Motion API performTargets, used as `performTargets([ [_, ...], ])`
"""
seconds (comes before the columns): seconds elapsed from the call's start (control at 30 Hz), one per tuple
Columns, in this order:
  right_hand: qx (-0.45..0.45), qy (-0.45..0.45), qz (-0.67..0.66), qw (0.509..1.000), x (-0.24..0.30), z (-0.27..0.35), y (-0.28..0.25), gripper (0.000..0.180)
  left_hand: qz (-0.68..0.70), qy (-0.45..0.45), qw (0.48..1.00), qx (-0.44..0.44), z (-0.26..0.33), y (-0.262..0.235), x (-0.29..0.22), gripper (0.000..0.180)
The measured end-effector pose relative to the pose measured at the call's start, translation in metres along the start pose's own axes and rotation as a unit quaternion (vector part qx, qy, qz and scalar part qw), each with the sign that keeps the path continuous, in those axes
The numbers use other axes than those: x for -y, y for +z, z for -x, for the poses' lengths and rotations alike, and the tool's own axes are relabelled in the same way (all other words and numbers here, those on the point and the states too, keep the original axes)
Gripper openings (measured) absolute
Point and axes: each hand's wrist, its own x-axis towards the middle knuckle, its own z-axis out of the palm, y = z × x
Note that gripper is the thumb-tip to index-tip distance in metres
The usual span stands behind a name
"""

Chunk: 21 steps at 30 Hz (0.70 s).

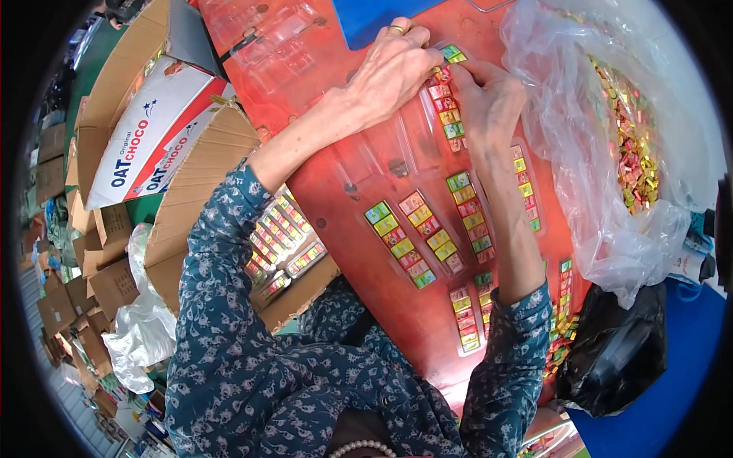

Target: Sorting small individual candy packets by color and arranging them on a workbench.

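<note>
At the table's far side my left hand (393, 76), with a ring on one finger, has its fingers curled at a row of small wrapped candies (448, 116) in a clear plastic tray. My right hand (491, 95) pinches from the other side, thumb and forefinger together at a reddish wrapped candy (442, 75) in the same row. What the left fingertips grip is hidden. Nearer to me lie more clear trays with rows of green, yellow, red and pink candies (399, 243), (431, 231); my right forearm passes over some of them.
The red table (343, 267) also bears clear plastic trays (279, 46) at the far left. To the right, a big clear bag (550, 130) holds loose wrapped candies (637, 156); a black bag (618, 351) lies nearer. An open carton (183, 221) with filled trays stands left.
</note>
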Motion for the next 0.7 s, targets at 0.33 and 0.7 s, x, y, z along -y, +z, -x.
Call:
performTargets([
  [0.33, -0.012, -0.053, 0.016, 0.998, -0.003, 0.008, 0.009, 0.012, -0.013, -0.011, 1.0, 0.02, 0.006, 0.0, 0.005, 0.015],
  [0.7, 0.011, -0.028, 0.097, 0.995, 0.001, 0.006, 0.02, 0.011, -0.024, -0.007, 1.0, 0.003, 0.008, 0.006, 0.007, 0.016],
])
